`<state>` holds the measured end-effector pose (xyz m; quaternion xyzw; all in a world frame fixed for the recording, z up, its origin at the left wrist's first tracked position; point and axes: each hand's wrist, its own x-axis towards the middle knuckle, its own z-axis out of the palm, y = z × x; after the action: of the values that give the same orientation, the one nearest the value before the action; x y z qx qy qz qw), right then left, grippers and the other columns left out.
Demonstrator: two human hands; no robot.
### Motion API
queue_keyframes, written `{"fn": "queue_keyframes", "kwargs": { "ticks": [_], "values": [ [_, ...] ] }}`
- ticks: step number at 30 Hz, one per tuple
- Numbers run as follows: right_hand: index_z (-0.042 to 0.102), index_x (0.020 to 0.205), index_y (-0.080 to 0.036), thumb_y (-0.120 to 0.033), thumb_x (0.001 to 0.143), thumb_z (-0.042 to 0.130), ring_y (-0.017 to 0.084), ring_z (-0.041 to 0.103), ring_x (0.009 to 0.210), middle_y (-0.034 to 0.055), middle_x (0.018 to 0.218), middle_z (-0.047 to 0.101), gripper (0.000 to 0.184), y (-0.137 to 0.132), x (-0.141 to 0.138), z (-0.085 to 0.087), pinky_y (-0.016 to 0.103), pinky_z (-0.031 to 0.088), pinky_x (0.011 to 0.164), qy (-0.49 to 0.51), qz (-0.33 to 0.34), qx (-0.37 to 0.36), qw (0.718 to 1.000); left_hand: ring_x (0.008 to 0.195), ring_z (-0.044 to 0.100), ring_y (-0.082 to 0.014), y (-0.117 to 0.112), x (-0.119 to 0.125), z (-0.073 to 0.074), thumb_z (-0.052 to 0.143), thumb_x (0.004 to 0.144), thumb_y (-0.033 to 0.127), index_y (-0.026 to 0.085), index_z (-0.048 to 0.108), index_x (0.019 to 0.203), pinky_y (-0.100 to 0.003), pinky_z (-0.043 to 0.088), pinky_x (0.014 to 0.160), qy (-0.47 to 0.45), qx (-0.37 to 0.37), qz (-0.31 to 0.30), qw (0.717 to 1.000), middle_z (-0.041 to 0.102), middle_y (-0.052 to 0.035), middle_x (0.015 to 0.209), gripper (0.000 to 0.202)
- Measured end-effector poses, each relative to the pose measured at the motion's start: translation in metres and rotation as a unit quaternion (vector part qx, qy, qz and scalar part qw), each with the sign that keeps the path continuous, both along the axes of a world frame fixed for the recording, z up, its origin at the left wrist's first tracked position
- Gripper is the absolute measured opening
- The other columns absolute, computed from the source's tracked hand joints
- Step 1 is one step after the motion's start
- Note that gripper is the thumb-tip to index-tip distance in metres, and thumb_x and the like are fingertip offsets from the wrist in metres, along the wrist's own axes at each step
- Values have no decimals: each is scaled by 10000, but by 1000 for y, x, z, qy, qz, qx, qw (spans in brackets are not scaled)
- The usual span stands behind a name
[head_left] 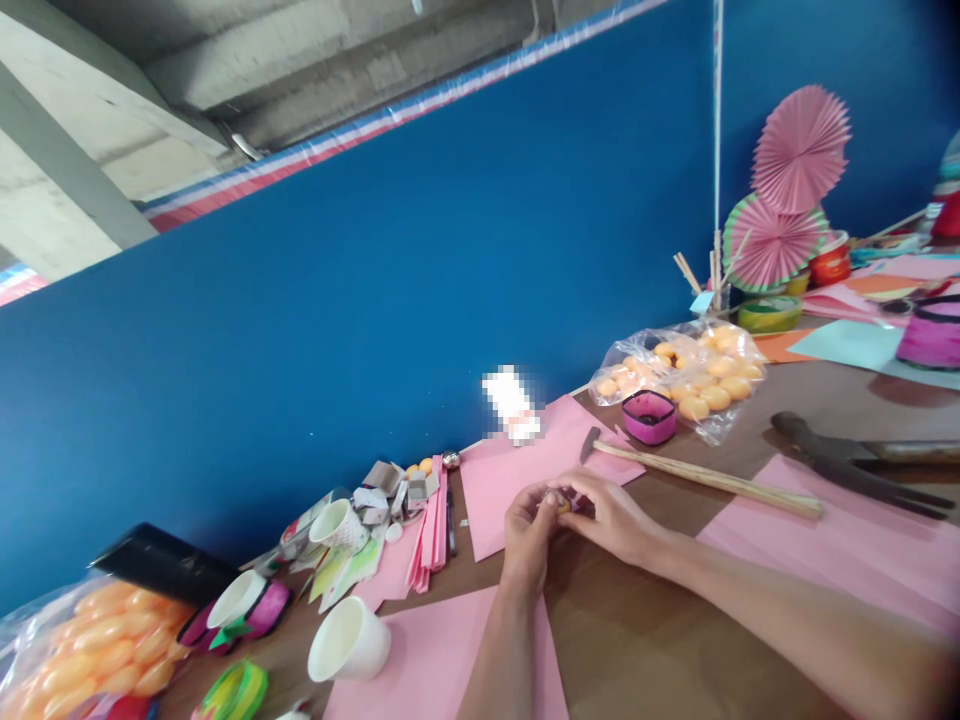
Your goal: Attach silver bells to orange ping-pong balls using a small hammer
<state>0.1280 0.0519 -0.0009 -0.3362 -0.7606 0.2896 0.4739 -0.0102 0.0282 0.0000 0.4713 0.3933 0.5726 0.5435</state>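
Both of my hands meet over the brown table (637, 640), at the edge of a pink paper sheet (517, 470). My left hand (527, 535) and my right hand (611, 515) pinch a small yellowish object (562, 503) between their fingertips. Too little of the object shows to name it. Just behind my right hand lies a hammer with a long wooden handle (712, 482), its dark head towards my hands.
A plastic bag of orange balls (694, 375) and a small pink cup (649, 416) sit behind the hammer. Pliers (855, 465) lie at the right. Paper cups (349, 640), folded pink papers (431, 530), tape rolls and another bag of balls (90, 640) crowd the left. Pink paper fans (787, 200) stand far right against the blue wall.
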Motion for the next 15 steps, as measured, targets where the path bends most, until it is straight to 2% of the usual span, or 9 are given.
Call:
{"fn": "queue_keyframes", "kwargs": {
  "ticks": [15],
  "values": [
    [548,1027,-210,-189,756,578,186,576,871,57,969,584,273,3,1,-5,322,505,746,0,13,-2,1000,771,594,-165,3,0,-6,612,755,320,127,620,937,-309,463,747,-3,0,9,1000,631,-72,831,266]
  ]
}}
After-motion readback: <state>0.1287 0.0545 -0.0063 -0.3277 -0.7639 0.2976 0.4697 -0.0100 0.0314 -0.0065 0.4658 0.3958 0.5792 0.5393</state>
